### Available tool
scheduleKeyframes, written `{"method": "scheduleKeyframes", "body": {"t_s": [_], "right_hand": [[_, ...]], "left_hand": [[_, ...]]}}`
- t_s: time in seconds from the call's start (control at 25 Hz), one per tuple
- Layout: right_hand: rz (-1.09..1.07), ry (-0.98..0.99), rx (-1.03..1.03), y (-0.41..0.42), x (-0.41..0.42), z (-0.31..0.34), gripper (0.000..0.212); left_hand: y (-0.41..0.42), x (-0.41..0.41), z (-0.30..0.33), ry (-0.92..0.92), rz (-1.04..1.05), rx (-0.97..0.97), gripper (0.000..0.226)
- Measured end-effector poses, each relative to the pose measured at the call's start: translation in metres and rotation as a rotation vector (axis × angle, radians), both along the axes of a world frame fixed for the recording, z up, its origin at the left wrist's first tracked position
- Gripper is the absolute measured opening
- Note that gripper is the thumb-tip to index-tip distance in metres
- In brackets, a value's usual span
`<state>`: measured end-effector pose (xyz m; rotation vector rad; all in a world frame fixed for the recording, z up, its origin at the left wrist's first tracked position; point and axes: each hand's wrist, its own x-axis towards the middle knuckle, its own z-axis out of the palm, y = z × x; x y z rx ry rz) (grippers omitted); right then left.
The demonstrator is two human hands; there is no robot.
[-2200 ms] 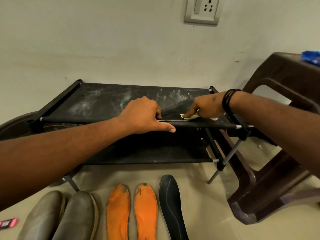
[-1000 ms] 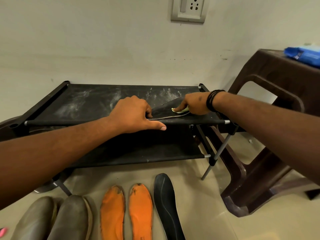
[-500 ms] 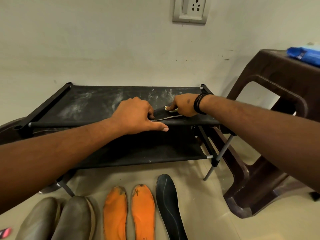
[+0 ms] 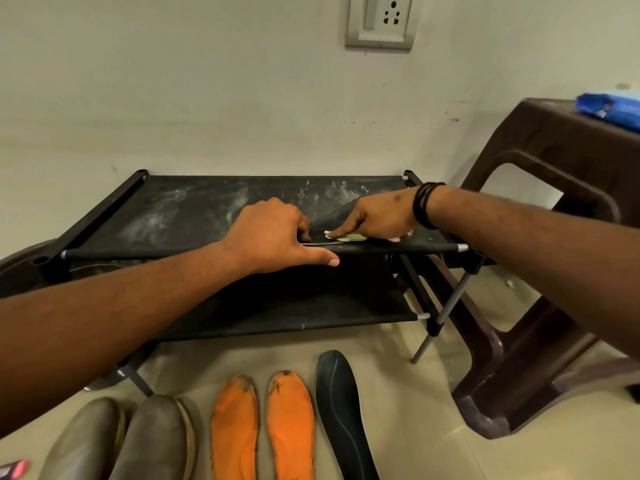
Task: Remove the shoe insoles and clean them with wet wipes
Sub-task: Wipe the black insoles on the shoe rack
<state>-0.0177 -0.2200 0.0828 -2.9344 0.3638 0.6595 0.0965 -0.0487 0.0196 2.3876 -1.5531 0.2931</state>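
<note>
The insole (image 4: 337, 221) looks thin and floppy. The left hand (image 4: 273, 233) pins its end on the rack (image 4: 194, 216); the right hand (image 4: 379, 220) presses the wipe (image 4: 346, 236) flat-fingered. Best held at the ends.

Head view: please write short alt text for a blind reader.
On a black rack, the left hand holds a black insole while the right hand presses a wipe on it. Two orange insoles lie on the floor below.
</note>
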Motion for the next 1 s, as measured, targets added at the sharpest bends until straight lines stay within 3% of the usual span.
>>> {"method": "scheduleKeyframes", "body": {"t_s": [0.08, 0.2, 0.36, 0.48, 0.84, 1.0], "right_hand": [[0.009, 0.0, -0.089, -0.007, -0.001, 0.0, 0.061], [-0.014, 0.077, -0.015, -0.013, -0.006, -0.001, 0.061], [-0.022, 0.067, -0.095, -0.021, -0.008, -0.001, 0.067], [-0.066, 0.102, 0.013, -0.024, -0.012, 0.0, 0.064], [-0.107, 0.038, -0.1, -0.039, -0.02, 0.005, 0.059], [-0.124, 0.048, -0.049, -0.044, -0.02, 0.004, 0.058]], "left_hand": [[-0.002, 0.002, -0.002, 0.017, 0.002, -0.003, 0.096], [-0.003, 0.006, -0.006, 0.022, -0.003, -0.011, 0.101], [-0.004, 0.007, -0.007, 0.026, -0.015, -0.01, 0.102], [-0.004, 0.008, -0.007, 0.028, -0.018, -0.005, 0.105], [-0.004, 0.008, -0.006, 0.031, -0.024, -0.008, 0.104], [-0.004, 0.009, -0.006, 0.042, -0.029, -0.017, 0.103]]}}
